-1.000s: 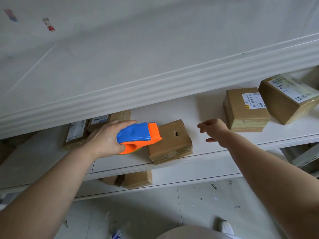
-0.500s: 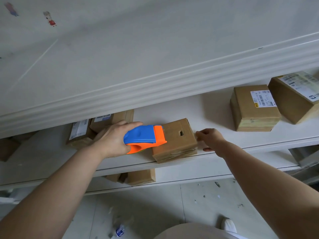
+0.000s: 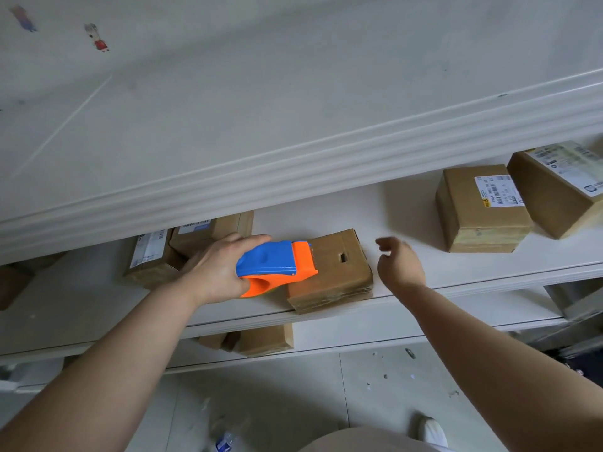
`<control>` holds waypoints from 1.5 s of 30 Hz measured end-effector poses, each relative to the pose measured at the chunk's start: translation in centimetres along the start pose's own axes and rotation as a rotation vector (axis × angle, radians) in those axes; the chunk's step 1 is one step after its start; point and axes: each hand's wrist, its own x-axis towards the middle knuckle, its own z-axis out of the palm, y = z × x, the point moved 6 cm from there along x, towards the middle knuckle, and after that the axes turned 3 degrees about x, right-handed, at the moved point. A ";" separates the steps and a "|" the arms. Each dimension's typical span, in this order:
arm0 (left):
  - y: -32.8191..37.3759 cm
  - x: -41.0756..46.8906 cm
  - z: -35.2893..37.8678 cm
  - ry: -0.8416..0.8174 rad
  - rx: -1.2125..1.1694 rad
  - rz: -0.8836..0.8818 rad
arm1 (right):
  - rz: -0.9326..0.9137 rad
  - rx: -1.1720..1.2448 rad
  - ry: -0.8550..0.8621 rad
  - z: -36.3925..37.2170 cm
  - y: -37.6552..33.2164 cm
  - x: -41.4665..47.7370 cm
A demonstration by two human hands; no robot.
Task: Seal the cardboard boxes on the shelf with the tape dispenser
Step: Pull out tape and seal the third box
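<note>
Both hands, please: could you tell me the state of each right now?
Left hand: grips the blue and orange plastic tape dispenser.
Right hand: open, holding nothing.

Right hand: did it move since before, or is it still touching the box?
Yes. The right hand touched the right edge of the box with the hole before; now it has pulled away rightward, with a sliver of shelf between them.

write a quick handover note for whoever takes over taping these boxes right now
Left hand grips the tape dispenser, its orange nose on top of the middle box at the front of the shelf.
Right hand open, just right of that box, not touching.
Done: cannot tell any top strip yet.
Left: tape this box, then the right box, the far-right box and the left boxes.
</note>
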 end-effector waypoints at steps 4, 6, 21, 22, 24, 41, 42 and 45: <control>-0.1 0.2 0.3 0.025 -0.033 0.043 | -0.458 -0.112 -0.448 1.1 -7.5 -2.3; -0.1 0.2 0.3 0.033 -0.048 0.057 | -0.604 -0.532 -0.643 3.5 -9.0 -3.7; -4.2 -2.1 1.8 0.080 -0.270 0.092 | -0.635 -0.871 -0.472 5.2 -7.4 -3.4; -5.3 -2.7 1.8 0.081 -0.292 0.072 | -0.623 -0.877 -0.468 4.7 -7.3 -3.3; -7.6 -3.9 1.6 0.075 -0.299 0.041 | -0.602 -0.898 -0.467 4.1 -7.1 -3.1; -6.9 -3.8 5.1 -0.008 -0.125 0.006 | -0.601 -1.001 -0.496 4.2 -7.2 -4.1; -6.5 -3.7 5.3 -0.008 -0.109 0.007 | -0.616 -1.065 -0.481 4.5 -7.2 -4.5; -6.1 -3.5 5.8 -0.010 -0.096 -0.002 | -0.758 -1.114 -0.417 6.2 -7.5 -6.9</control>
